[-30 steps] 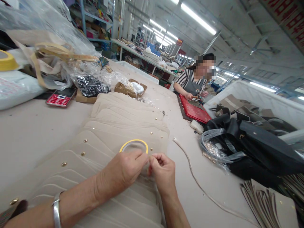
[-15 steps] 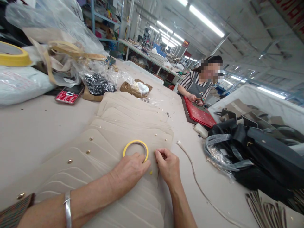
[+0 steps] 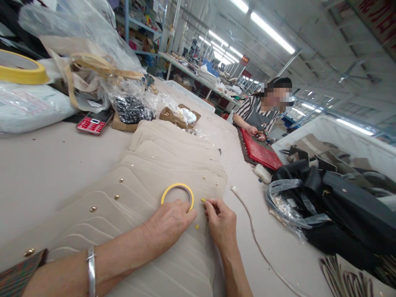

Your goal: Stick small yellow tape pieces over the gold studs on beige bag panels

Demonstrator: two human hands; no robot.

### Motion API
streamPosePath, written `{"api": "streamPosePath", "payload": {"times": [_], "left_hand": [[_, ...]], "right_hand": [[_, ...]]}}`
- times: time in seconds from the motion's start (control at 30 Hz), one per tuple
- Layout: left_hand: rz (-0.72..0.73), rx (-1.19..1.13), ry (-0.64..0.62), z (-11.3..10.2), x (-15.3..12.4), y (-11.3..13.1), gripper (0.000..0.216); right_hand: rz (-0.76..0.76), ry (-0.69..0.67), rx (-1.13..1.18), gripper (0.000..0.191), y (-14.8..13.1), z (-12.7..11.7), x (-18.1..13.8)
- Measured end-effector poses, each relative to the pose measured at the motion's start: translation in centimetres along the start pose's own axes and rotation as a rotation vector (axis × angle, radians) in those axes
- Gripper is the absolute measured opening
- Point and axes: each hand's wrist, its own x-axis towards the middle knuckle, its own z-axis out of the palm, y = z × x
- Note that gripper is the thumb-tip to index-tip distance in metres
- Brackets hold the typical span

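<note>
My left hand (image 3: 175,218) is closed on a roll of yellow tape (image 3: 167,191), which lies over the beige panels. My right hand (image 3: 221,218), just to the right, pinches a small bit of yellow tape (image 3: 203,200) between thumb and forefinger. Under both hands spread overlapping beige fabric panels (image 3: 154,175) in a fanned stack, several of them with gold studs (image 3: 116,197). Another yellow scrap (image 3: 197,226) sits on the panels between my hands.
A pale cord (image 3: 252,220) curves along the table to the right. Beyond it are black bags (image 3: 337,198) and a white bin (image 3: 324,123). A co-worker (image 3: 262,111) sits behind a red board (image 3: 260,150). Far left are a calculator-like red device (image 3: 93,123) and another tape roll (image 3: 23,74).
A bit of yellow tape now shows at my right fingertips, and that hand has shifted slightly down and right. The left hand keeps its hold on the roll. The view has shifted slightly.
</note>
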Motion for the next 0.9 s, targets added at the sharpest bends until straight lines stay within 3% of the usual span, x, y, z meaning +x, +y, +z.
{"api": "streamPosePath", "payload": {"times": [0.13,0.37,0.43,0.53,0.6,0.73,0.9], "left_hand": [[-0.002,-0.001,0.0,0.0,0.2,0.0,0.023],[0.028,0.003,0.058,0.7,0.1,-0.5,0.016],[0.018,-0.016,0.106,0.5,0.1,-1.0,0.015],[-0.055,-0.019,0.227,0.1,0.2,-1.8,0.014],[-0.111,0.005,0.309,-0.2,0.4,-2.4,0.014],[-0.146,0.027,0.403,-0.3,1.0,-3.4,0.015],[-0.158,0.016,0.376,-0.1,1.5,-3.9,0.017]], "right_hand": [[-0.136,0.058,-0.11,0.02,-0.1,0.7,-0.2],[-0.147,0.063,-0.144,0.021,-0.4,1.4,-0.1],[-0.045,0.037,-0.012,0.019,0.0,1.2,-0.1],[0.201,0.023,0.293,0.031,0.7,0.5,-0.2],[0.268,0.059,0.412,0.035,0.8,0.2,-0.4],[0.113,0.05,0.225,0.026,0.4,0.3,-0.6],[-0.148,0.087,-0.094,0.025,-0.5,1.5,0.0]]}}
